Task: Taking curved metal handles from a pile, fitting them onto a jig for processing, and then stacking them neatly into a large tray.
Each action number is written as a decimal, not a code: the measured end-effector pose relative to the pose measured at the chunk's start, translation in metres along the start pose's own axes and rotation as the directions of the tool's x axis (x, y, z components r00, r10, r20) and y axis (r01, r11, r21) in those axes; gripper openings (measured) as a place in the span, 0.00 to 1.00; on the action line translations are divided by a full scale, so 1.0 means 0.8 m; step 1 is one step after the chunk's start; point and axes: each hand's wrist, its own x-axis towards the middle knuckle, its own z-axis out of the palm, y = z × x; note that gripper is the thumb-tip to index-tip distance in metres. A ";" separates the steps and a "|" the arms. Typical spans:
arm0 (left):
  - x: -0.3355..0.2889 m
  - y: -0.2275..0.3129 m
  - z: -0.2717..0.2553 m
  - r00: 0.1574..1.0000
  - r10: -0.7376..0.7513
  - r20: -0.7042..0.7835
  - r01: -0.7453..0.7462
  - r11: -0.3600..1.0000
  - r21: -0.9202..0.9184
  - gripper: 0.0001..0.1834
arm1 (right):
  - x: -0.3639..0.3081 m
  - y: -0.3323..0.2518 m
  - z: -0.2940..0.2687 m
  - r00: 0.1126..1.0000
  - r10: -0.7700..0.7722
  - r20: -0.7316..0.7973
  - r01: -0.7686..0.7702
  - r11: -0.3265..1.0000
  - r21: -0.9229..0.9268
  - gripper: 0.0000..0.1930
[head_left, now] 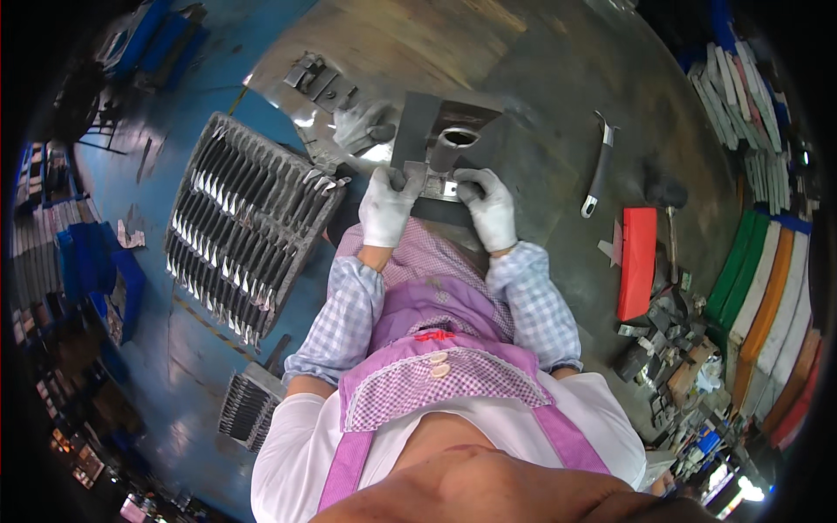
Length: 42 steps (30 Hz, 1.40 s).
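Note:
Both my hands wear white gloves and meet at a small metal fixture in front of me. My left hand (388, 207) is closed, thumb and forefinger pinching a flat grey metal piece (415, 174) at the fixture's left side. On the right side, my right hand (490, 209) has its fingers curled at the end of a shiny metal block (442, 187); whether it grips anything is hidden. Just beyond stands a metal cylinder (458, 139) with an open, ring-shaped top, before a dark flat plate (417, 122).
Left of me, a grey tray (301, 157) holds rows of black-handled metal utensils. A crumpled glove (362, 129) and a metal clamp (318, 83) lie beyond. Rightward are a black-handled tool (599, 170), a red box (637, 261), a hammer (670, 196) and loose metal blocks (641, 357).

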 end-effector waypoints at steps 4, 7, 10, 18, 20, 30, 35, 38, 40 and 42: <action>0.006 -0.053 -0.026 0.939 0.290 0.187 -0.314 0.943 0.112 0.22 | 0.004 -0.078 0.025 0.947 0.277 0.163 -0.316 0.894 0.318 0.15; 0.002 -0.020 -0.082 0.875 0.039 0.483 0.205 0.874 -0.440 0.26 | 0.001 -0.106 0.064 0.977 -0.208 -0.045 0.204 0.975 -0.086 0.13; -0.026 -0.032 -0.144 0.670 0.209 0.712 0.454 0.644 -0.616 0.36 | -0.020 -0.132 0.101 0.773 -0.534 0.342 0.624 0.739 -0.256 0.15; 0.107 -0.231 -0.206 0.997 -0.072 -0.017 0.069 0.989 -0.127 0.25 | -0.061 -0.014 -0.001 0.979 -0.079 -0.189 0.029 0.966 -0.256 0.17; 0.163 -0.326 -0.196 0.993 -0.101 -0.069 0.090 0.985 -0.147 0.25 | -0.053 0.007 -0.003 0.975 -0.012 -0.222 -0.077 0.919 -0.387 0.15; 0.173 -0.412 -0.131 0.996 -0.063 -0.059 0.085 0.832 0.549 0.25 | 0.019 -0.003 -0.169 0.895 -0.230 -0.381 -0.203 0.551 -0.810 0.20; 0.178 -0.414 -0.150 0.994 -0.082 0.075 0.033 0.860 0.509 0.23 | 0.070 0.039 -0.239 0.891 -0.041 -0.452 -0.429 0.252 -0.868 0.35; 0.159 -0.418 -0.143 0.997 -0.052 -0.060 0.073 0.902 0.426 0.23 | 0.068 0.052 -0.256 0.857 -0.027 -0.514 -0.483 0.303 -0.822 0.37; 0.152 -0.417 -0.132 0.993 -0.106 -0.055 0.119 0.893 0.434 0.24 | 0.059 0.079 -0.273 0.821 0.102 -0.562 -0.569 0.246 -0.785 0.37; 0.145 -0.414 -0.124 0.984 -0.154 -0.092 0.179 0.862 0.475 0.22 | 0.049 0.115 -0.308 0.813 0.020 -0.581 -0.553 0.339 -0.761 0.35</action>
